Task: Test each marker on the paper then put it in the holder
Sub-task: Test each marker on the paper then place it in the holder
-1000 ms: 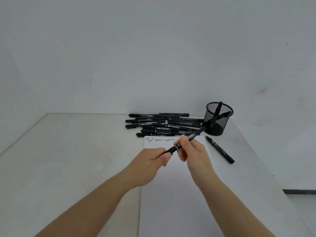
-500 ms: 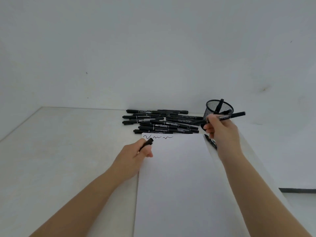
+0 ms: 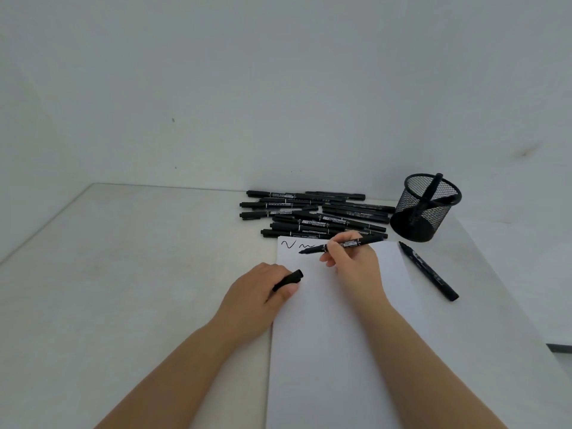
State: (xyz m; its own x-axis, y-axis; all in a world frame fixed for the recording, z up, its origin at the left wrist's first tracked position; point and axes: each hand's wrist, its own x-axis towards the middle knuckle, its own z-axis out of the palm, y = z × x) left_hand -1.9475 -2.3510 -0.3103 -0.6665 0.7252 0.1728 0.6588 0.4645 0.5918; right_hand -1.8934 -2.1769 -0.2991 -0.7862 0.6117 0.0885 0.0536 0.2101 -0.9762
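**Marker tip poised over the top of the sheet**

The uncapped black felt marker with white lettering (image 3: 342, 245) lies almost level in the right hand (image 3: 353, 261), its long axis running left to right: the bare tip points left of the grip, the rear end sticks out to the right. The fingers pinch the barrel near its middle, clenched around it. The tip sits at or just over the white sheet of paper (image 3: 334, 351), right beside the second of the black squiggles (image 3: 291, 244) already drawn along the top edge; whether it touches cannot be told. The next stroke probably belongs just beyond those marks.

The left hand (image 3: 263, 295) rests on the desk (image 3: 123, 274) at the sheet's left edge, gripping the small black cap (image 3: 289, 280).

Behind the right hand's grip lies the heap of black markers (image 3: 312, 213); to its right, well apart, stands the black wire-mesh holder (image 3: 424, 207) with markers inside. A single black marker (image 3: 428, 270) lies near the paper's right edge.
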